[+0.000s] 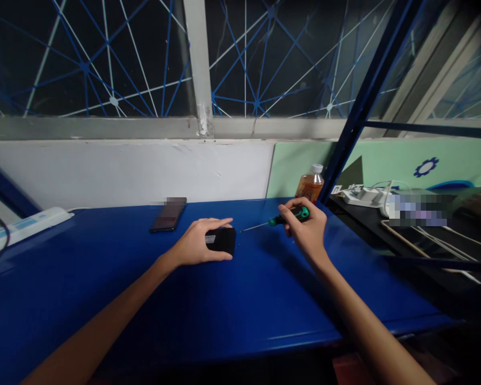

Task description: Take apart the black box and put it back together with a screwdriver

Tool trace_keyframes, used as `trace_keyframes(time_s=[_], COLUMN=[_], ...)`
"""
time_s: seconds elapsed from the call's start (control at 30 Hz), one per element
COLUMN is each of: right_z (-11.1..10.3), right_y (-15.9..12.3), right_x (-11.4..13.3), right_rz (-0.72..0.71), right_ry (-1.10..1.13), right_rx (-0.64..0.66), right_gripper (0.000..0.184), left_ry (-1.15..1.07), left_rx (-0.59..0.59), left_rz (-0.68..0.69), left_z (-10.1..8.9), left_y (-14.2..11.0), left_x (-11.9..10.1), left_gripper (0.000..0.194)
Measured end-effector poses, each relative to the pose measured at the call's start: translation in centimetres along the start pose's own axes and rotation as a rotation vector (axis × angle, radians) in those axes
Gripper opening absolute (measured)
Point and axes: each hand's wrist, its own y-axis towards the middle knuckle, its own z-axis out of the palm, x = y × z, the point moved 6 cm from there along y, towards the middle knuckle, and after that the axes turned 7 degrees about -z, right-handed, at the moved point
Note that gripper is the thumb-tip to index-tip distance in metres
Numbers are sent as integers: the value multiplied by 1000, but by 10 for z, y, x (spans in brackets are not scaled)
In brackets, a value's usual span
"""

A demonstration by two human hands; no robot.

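My left hand (198,242) grips a flat black rectangular box (224,241) by its two long edges, fingers on the far side and thumb on the near side. A small pale label shows on the box's top, partly under the hand. In my right hand (307,229) is a screwdriver (299,215) with a green and black handle. Its thin metal shaft points left and down, and the tip is just right of the box, apart from it. The box rests on the blue table (224,310).
A dark phone (169,215) lies behind my left hand. At the back right stands a bottle (310,184) of amber liquid with a white cap. A white power strip (24,230) lies at the left. Cables and another power strip (363,197) sit on the black table beyond the blue post.
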Motion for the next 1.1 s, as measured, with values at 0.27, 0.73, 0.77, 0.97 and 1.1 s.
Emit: trace_keyframes(time_s=[0.27, 0.73, 0.77, 0.97, 1.1], right_z=[5, 7, 7, 7, 6], right_y=[0, -1, -1, -1, -1], right_x=[3, 2, 2, 3, 4], right_rz=[50, 69, 69, 60, 57], right_ry=[125, 162, 163, 168, 166], right_rx=[-21, -31, -35, -31, -36], right_gripper=[26, 23, 23, 21, 22], left_ry=[-79, -72, -73, -83, -88], left_rx=[-41, -63, -61, -49, -39], left_rz=[-15, -20, -20, -31, -29], left_z=[-15, -15, -15, -13, -14], left_y=[-1, -2, -2, -1, 0], left_x=[-11, -15, -14, -14, -16], left_gripper=[71, 73, 73, 73, 75])
